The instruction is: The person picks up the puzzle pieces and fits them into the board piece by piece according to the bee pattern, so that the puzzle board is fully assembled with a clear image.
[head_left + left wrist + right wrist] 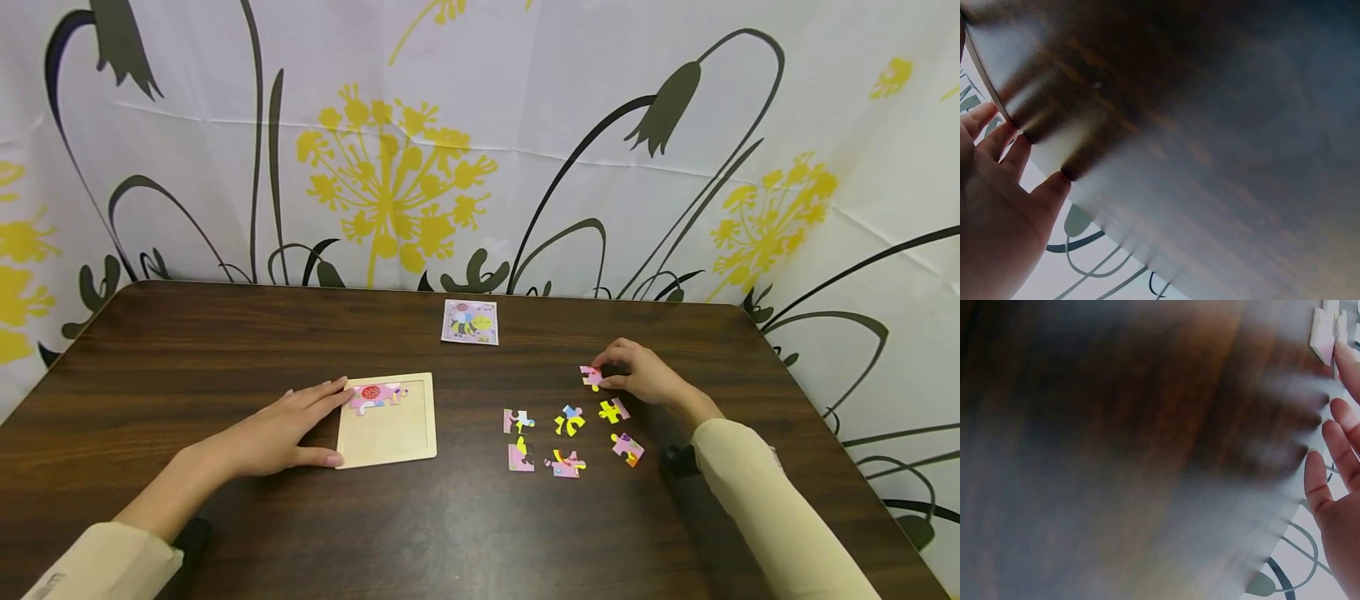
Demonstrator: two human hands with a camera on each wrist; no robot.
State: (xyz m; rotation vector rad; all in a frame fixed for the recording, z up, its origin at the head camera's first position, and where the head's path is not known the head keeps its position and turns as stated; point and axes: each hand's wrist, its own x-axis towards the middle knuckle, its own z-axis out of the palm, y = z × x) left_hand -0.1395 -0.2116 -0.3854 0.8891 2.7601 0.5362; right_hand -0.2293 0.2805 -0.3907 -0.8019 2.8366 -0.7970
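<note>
My left hand (281,427) rests on the table at the pale wooden puzzle tray (384,440). Its straight fingers touch the upper left edge and its thumb the lower left corner. Joined pink puzzle pieces (386,393), with a red round shape, lie along the tray's top. With thumb and fingertips, my right hand (645,373) pinches a pink and yellow puzzle piece (588,377) at the far right of the loose pieces. In the right wrist view, that puzzle piece (1321,339) shows at a fingertip, partly cut off by the frame edge.
Several loose pieces lie between tray and right hand, among them a yellow piece (610,412), a pink and orange piece (627,448) and a yellow and blue piece (570,421). A bee picture card (470,322) lies near the back edge of the dark wooden table (465,533), before a flowered curtain.
</note>
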